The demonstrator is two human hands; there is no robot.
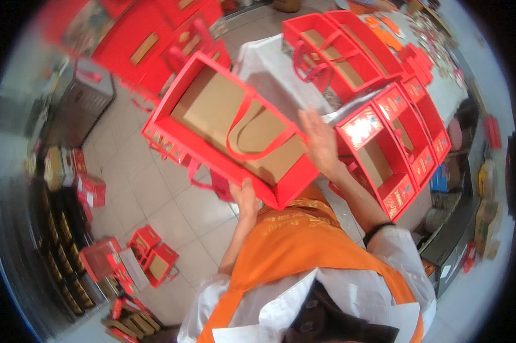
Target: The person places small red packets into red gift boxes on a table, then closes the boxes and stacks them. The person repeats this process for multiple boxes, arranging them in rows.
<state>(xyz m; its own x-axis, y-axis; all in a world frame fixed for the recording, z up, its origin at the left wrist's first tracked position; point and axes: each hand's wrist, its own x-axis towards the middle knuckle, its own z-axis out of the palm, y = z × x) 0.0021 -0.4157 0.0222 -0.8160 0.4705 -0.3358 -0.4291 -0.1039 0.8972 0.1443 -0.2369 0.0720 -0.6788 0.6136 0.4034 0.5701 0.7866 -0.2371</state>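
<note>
A red open-topped gift box (223,115) with a tan cardboard floor is held tilted in front of me. One red ribbon handle (258,158) falls across its inside, and another ribbon (193,173) hangs beneath its left side. My left hand (244,199) grips the near lower wall, thumb up, its other fingers hidden under the box. Against the right end lies my right hand (320,141), fingers stretched out along the wall. Just right of that hand, red boxes with printed ends (378,158) stand side by side.
More red boxes with ribbon handles (339,55) stand on a white-covered table (262,60). Red boxes (150,47) are piled at upper left. On the tiled floor (163,206), small red boxes (153,253) sit at lower left, near a dark rack (60,244). A metal cabinet (80,98) stands farther left.
</note>
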